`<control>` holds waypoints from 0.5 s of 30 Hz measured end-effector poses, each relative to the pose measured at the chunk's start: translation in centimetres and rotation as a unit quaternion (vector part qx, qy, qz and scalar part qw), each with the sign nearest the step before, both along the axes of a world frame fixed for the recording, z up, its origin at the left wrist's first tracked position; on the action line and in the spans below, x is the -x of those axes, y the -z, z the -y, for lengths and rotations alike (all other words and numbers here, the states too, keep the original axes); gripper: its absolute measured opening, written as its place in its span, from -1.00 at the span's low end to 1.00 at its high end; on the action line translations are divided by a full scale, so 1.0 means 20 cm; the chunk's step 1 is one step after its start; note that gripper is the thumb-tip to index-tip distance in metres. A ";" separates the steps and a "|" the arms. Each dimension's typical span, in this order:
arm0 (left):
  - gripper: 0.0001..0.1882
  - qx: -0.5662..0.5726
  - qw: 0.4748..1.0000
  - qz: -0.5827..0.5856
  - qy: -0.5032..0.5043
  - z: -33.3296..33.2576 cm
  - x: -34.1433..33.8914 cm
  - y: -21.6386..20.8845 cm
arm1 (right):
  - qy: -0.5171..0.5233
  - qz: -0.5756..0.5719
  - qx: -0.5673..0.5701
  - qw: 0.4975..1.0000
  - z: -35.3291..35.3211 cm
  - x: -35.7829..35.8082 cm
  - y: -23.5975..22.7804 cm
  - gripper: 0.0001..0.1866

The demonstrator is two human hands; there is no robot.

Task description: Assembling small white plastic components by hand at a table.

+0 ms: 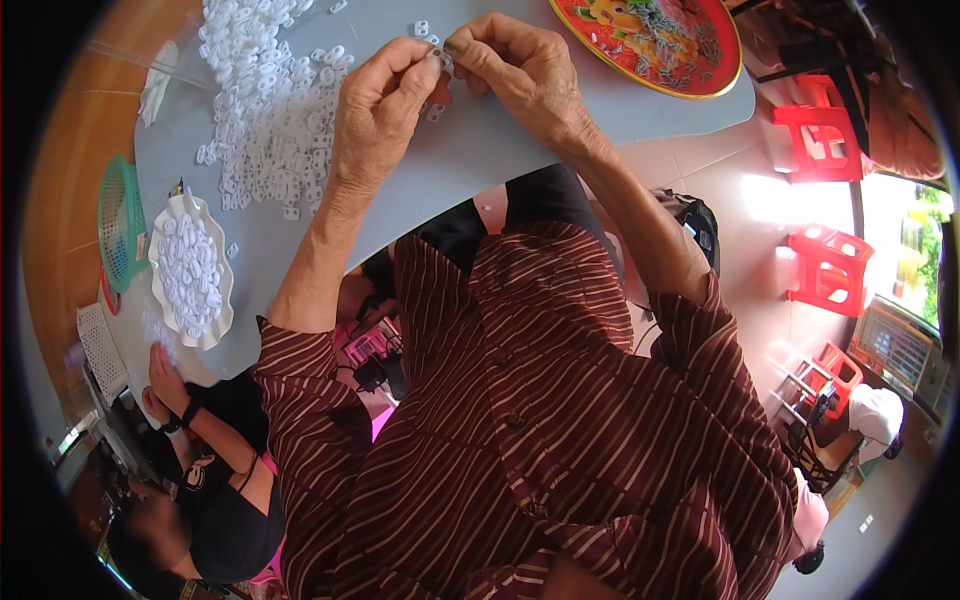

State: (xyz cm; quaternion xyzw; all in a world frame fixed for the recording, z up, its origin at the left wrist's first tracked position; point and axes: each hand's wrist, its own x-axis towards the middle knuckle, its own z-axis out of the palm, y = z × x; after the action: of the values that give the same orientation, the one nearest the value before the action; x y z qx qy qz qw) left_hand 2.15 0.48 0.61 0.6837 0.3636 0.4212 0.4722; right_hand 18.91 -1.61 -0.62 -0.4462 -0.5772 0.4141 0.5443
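My left hand (385, 100) pinches a small white plastic piece (445, 62) between thumb and forefinger, above the grey table. Right beside it, my right hand (520, 78) is closed in a pinch, its fingertips meeting the piece. Whatever lies between the right fingertips is too small to make out. A large heap of similar white plastic pieces (265, 110) spreads on the table to the left of my left hand. Beyond my right hand lies a round red floral tray (585, 62) with many small silvery metal parts (665, 45) on it.
At the left, a white scalloped dish (228, 270) holds more white pieces, next to a green basket (122, 225). A co-worker's hand (165, 378) rests by the table edge (205, 375). Red stools (830, 270) stand on the floor at the right.
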 end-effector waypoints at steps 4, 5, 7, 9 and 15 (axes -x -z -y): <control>-0.80 0.008 0.999 0.005 0.034 0.00 0.00 0.02 | 0.006 0.009 0.032 0.999 0.02 0.01 -0.04 -0.74; -0.80 0.000 0.999 0.018 0.038 0.00 0.00 0.03 | 0.007 0.002 0.028 1.000 0.03 0.01 -0.04 -0.74; -0.80 0.010 0.999 0.021 0.038 0.01 0.00 0.03 | 0.008 -0.007 0.023 1.000 0.03 0.02 -0.04 -0.74; -0.79 0.018 0.999 0.023 0.039 0.00 0.00 0.04 | 0.002 -0.022 0.037 0.999 0.02 0.02 -0.02 -0.75; -0.80 -0.007 1.000 -0.013 0.020 -0.03 0.03 -0.02 | -0.007 0.009 -0.028 1.000 0.01 0.00 0.00 -0.77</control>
State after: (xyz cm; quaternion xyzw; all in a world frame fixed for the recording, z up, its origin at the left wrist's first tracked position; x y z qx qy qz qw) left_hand 1.53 1.07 0.97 0.6994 0.3527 0.4052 0.4715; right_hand 18.92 -1.85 -0.60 -0.4304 -0.5967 0.3971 0.5486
